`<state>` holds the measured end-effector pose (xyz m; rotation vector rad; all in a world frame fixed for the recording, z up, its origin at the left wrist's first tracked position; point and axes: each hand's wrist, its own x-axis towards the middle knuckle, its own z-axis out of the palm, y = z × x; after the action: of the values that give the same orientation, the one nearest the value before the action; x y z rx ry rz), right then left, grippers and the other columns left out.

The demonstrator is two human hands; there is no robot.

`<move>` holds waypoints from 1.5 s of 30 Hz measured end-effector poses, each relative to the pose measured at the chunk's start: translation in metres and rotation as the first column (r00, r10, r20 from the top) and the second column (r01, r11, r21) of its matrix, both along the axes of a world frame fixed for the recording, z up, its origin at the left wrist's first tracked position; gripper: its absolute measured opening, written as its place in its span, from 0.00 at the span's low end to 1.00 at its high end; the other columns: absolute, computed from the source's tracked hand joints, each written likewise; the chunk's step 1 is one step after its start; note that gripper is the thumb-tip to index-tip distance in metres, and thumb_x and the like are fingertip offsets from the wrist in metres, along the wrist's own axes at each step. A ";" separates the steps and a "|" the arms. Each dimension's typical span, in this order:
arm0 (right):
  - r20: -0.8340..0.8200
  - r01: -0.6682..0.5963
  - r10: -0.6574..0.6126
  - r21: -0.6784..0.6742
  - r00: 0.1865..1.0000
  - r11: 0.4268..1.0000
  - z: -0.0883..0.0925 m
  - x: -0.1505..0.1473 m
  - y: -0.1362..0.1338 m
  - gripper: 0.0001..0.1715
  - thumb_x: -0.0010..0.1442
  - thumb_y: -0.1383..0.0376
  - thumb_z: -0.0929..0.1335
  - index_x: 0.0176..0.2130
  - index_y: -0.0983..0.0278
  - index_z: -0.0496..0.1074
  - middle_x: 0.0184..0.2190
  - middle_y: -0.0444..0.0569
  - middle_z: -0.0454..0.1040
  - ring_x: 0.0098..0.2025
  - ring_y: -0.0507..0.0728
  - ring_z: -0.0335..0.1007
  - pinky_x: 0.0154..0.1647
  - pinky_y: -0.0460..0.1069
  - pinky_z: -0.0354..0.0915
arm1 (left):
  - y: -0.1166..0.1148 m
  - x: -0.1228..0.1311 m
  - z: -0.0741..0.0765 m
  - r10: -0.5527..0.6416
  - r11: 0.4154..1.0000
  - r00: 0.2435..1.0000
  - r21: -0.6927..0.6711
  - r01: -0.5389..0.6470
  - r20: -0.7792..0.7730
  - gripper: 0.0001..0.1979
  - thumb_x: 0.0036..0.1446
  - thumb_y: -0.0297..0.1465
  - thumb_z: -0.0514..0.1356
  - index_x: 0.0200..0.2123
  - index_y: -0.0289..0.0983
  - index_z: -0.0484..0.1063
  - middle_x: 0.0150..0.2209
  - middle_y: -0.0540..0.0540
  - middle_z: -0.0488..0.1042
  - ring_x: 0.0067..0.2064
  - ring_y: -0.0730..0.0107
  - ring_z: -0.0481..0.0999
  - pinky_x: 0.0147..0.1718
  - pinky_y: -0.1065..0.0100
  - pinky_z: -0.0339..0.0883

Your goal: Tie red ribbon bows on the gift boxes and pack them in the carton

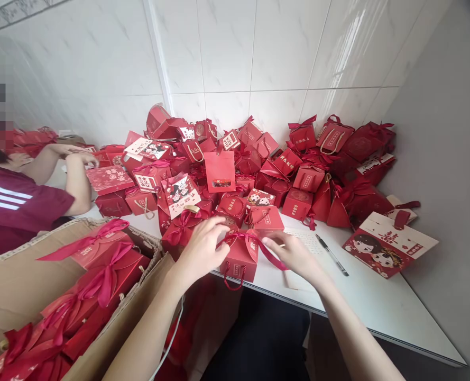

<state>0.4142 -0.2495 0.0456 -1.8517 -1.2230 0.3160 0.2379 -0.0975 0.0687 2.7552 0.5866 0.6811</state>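
A small red gift box [240, 256] with a red rope handle stands at the near edge of the white table [377, 301]. My left hand [201, 248] grips its left side and pinches the pink-red ribbon [267, 254] at its top. My right hand [294, 254] holds the ribbon's other end, which runs across the box's right side. Both hands are closed on the ribbon over the box.
A big heap of red gift boxes and bags [258, 164] covers the table back to the tiled wall. A pen [332, 255] lies on a sheet of paper [308, 248] by my right hand. A cardboard carton [60, 296] with ribboned boxes is at lower left. Another person [24, 196] works at the left.
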 end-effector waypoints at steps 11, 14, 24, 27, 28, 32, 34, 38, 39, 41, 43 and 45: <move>-0.437 -0.203 0.163 -0.045 0.884 0.978 -0.009 0.000 0.021 0.28 0.52 0.43 0.67 0.23 0.64 0.62 0.17 0.43 0.67 0.20 0.51 0.62 0.21 0.45 0.55 | 0.013 0.002 -0.027 -0.036 0.821 0.999 -0.571 0.014 -0.027 0.18 0.55 0.47 0.50 0.25 0.38 0.60 0.22 0.54 0.63 0.25 0.71 0.65 0.27 0.71 0.57; -0.482 -0.259 0.206 -0.046 0.852 0.965 -0.008 0.000 0.018 0.26 0.48 0.46 0.70 0.25 0.64 0.61 0.16 0.43 0.67 0.18 0.50 0.62 0.17 0.43 0.52 | 0.013 0.001 -0.029 -0.094 0.762 0.996 -0.644 0.069 -0.003 0.19 0.55 0.47 0.51 0.23 0.38 0.58 0.21 0.54 0.61 0.24 0.73 0.63 0.25 0.72 0.57; 0.344 -0.037 -0.041 0.217 0.938 0.976 -0.024 -0.006 0.009 0.12 0.63 0.59 0.60 0.29 0.61 0.61 0.26 0.46 0.70 0.25 0.54 0.66 0.25 0.46 0.60 | 0.020 0.002 -0.043 -0.030 0.721 0.987 -0.680 0.132 0.160 0.13 0.55 0.42 0.54 0.27 0.39 0.58 0.21 0.56 0.61 0.20 0.77 0.60 0.22 0.74 0.57; 0.566 -0.031 -0.107 0.229 0.817 0.973 -0.037 0.000 0.001 0.16 0.66 0.63 0.57 0.28 0.61 0.63 0.26 0.47 0.68 0.23 0.52 0.64 0.22 0.46 0.58 | 0.021 0.000 -0.049 0.001 0.774 0.983 -0.622 0.117 0.186 0.12 0.55 0.40 0.54 0.26 0.39 0.58 0.19 0.56 0.61 0.21 0.76 0.62 0.23 0.74 0.58; 0.620 -0.041 -0.108 0.221 0.777 0.975 -0.041 0.003 -0.003 0.17 0.66 0.65 0.56 0.28 0.62 0.65 0.27 0.48 0.69 0.23 0.53 0.64 0.22 0.46 0.58 | 0.021 -0.001 -0.051 0.015 0.795 0.983 -0.599 0.100 0.184 0.12 0.55 0.39 0.54 0.26 0.39 0.58 0.20 0.56 0.62 0.21 0.76 0.62 0.23 0.74 0.58; 0.692 -0.125 -0.032 0.175 0.721 0.977 -0.050 0.014 -0.019 0.18 0.66 0.68 0.54 0.33 0.63 0.69 0.34 0.53 0.72 0.32 0.56 0.69 0.31 0.49 0.64 | 0.021 -0.007 -0.058 0.021 0.842 0.992 -0.538 0.051 0.128 0.09 0.56 0.37 0.52 0.27 0.39 0.58 0.22 0.54 0.65 0.24 0.73 0.67 0.27 0.71 0.62; 0.625 -0.165 0.032 0.156 0.780 0.974 -0.047 0.015 -0.024 0.16 0.66 0.64 0.57 0.34 0.63 0.70 0.37 0.55 0.72 0.35 0.58 0.69 0.34 0.51 0.66 | 0.022 -0.010 -0.058 -0.027 0.810 0.995 -0.581 0.079 0.097 0.07 0.54 0.36 0.53 0.30 0.39 0.58 0.26 0.52 0.68 0.29 0.70 0.71 0.31 0.70 0.64; 0.239 -0.140 0.113 0.102 0.964 0.985 -0.034 0.013 -0.019 0.24 0.64 0.51 0.57 0.32 0.63 0.70 0.39 0.54 0.72 0.38 0.60 0.69 0.37 0.53 0.66 | 0.023 -0.014 -0.049 -0.111 0.641 0.993 -0.761 0.100 0.037 0.12 0.54 0.38 0.53 0.39 0.38 0.60 0.42 0.45 0.71 0.42 0.64 0.72 0.39 0.66 0.65; 0.114 -0.105 0.097 0.068 0.989 0.992 -0.031 0.013 -0.014 0.27 0.64 0.49 0.55 0.33 0.63 0.71 0.38 0.54 0.72 0.39 0.61 0.69 0.39 0.53 0.66 | 0.023 -0.014 -0.047 -0.108 0.605 0.994 -0.793 0.078 0.015 0.14 0.55 0.41 0.52 0.40 0.38 0.61 0.44 0.45 0.71 0.44 0.63 0.71 0.40 0.65 0.65; -0.132 -0.079 0.074 -0.035 0.989 0.996 -0.029 0.012 -0.003 0.33 0.63 0.44 0.53 0.35 0.64 0.70 0.35 0.54 0.73 0.39 0.61 0.69 0.42 0.55 0.65 | 0.024 -0.011 -0.045 -0.096 0.543 0.995 -0.839 0.043 -0.011 0.20 0.56 0.47 0.49 0.40 0.38 0.66 0.42 0.45 0.72 0.44 0.61 0.71 0.40 0.66 0.64; -0.348 -0.168 0.113 -0.133 0.931 0.977 -0.031 0.012 0.009 0.37 0.59 0.38 0.54 0.35 0.66 0.70 0.33 0.55 0.73 0.38 0.61 0.70 0.43 0.56 0.65 | 0.025 -0.007 -0.048 -0.095 0.490 0.996 -0.871 0.044 -0.003 0.24 0.55 0.51 0.48 0.36 0.36 0.69 0.35 0.45 0.74 0.38 0.62 0.72 0.36 0.66 0.63; -0.499 -0.289 0.170 -0.172 0.850 0.942 -0.034 0.012 0.017 0.39 0.55 0.35 0.58 0.36 0.67 0.69 0.32 0.55 0.73 0.37 0.61 0.70 0.42 0.56 0.65 | 0.026 -0.003 -0.053 -0.087 0.451 0.996 -0.890 0.071 0.036 0.25 0.53 0.52 0.51 0.32 0.35 0.70 0.27 0.47 0.72 0.31 0.65 0.70 0.32 0.68 0.61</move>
<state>0.4263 -0.2321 0.0114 -1.6764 -1.0866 1.0381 0.2349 -0.0711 0.0157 1.7382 0.5782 0.1880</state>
